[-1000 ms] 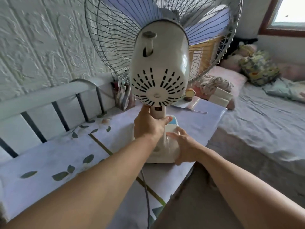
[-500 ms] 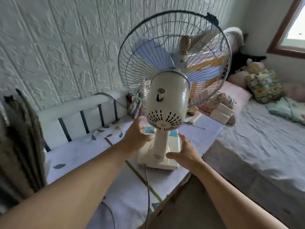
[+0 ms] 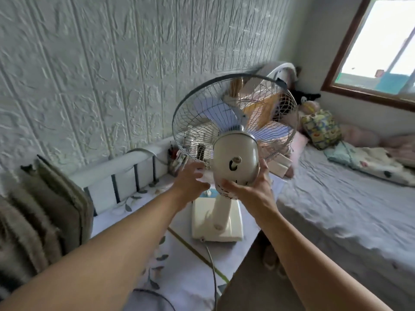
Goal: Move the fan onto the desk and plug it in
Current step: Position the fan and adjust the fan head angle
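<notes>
I see the fan [image 3: 226,176] standing on the desk [image 3: 190,272], its base close to the right edge and roughly midway along it. My right hand [image 3: 249,194] cups the underside and side of the motor housing, fingers [image 3: 263,173] curled up round it. My left hand [image 3: 190,182] is just beside the housing on the other side, fingers spread and loose; I cannot tell whether they touch it.

I judge the fan light but top-heavy: a wide wire cage on a thin neck over a small flat base. The cage would flex and the blades sit just behind it, so I would leave it alone. The housing is smooth and rounded, a slippery hold that may tilt the head on its pivot rather than shift the whole fan. For moving it, the neck and base are the firm places.

The cord [image 3: 212,270] runs from the back of the base toward me along the desk's near end; its plug is out of sight. The right edge drops off beside the bed [image 3: 336,209]. A railing [image 3: 125,167] and a pen pot [image 3: 177,158] close the far side, so the open room lies to the left
</notes>
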`<action>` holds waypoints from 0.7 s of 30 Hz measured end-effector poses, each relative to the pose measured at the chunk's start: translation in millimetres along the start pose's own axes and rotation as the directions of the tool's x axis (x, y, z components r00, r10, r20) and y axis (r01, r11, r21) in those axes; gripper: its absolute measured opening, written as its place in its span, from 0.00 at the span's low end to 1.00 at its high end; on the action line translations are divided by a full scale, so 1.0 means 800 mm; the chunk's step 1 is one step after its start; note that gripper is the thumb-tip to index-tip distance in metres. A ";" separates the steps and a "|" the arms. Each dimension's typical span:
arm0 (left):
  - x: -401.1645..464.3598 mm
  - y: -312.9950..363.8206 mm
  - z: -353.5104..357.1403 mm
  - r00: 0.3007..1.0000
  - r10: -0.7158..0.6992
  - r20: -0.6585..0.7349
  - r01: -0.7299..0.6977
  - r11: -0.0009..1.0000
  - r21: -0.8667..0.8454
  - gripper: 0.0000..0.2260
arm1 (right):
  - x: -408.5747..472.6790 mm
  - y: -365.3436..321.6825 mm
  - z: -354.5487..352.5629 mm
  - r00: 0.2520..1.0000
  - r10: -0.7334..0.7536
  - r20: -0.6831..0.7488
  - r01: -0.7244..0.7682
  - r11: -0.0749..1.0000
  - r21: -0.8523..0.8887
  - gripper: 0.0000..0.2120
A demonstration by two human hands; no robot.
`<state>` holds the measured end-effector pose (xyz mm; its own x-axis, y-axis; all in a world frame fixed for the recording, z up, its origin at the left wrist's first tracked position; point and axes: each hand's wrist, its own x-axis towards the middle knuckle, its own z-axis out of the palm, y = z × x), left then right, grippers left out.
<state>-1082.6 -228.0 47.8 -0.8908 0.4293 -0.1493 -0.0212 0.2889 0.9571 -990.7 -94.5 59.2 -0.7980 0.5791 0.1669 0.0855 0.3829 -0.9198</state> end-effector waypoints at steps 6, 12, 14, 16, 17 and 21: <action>0.017 -0.011 -0.012 0.996 0.006 0.092 -0.009 0.999 0.038 0.23 | -0.010 0.016 0.003 0.995 0.091 -0.040 -0.090 0.996 0.020 0.46; 0.026 -0.059 0.012 0.993 -0.034 0.113 0.020 0.992 0.122 0.27 | -0.035 0.105 0.006 0.953 0.284 0.106 -0.268 0.952 -0.146 0.54; 0.034 -0.077 0.025 0.986 -0.054 0.156 0.039 0.994 0.099 0.27 | -0.031 0.129 0.012 0.943 0.306 0.132 -0.267 0.931 -0.249 0.53; 0.041 -0.092 0.036 0.981 -0.051 0.185 0.036 0.996 0.083 0.27 | -0.024 0.152 0.018 0.937 0.314 0.152 -0.250 0.908 -0.338 0.52; 0.045 -0.099 0.041 0.982 -0.036 0.184 0.015 0.994 0.110 0.28 | -0.021 0.164 0.021 0.937 0.311 0.162 -0.232 0.896 -0.378 0.51; 0.060 -0.123 0.065 0.987 0.057 0.153 -0.084 0.980 0.178 0.32 | -0.006 0.212 0.034 0.919 0.309 0.244 -0.109 0.795 -0.597 0.49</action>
<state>-1100.0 -191.5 -66.6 -0.8107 0.5708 -0.1304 0.1352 0.3991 0.9069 -988.7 -52.0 -107.5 -0.8526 0.4749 -0.2180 0.5111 0.6711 -0.5370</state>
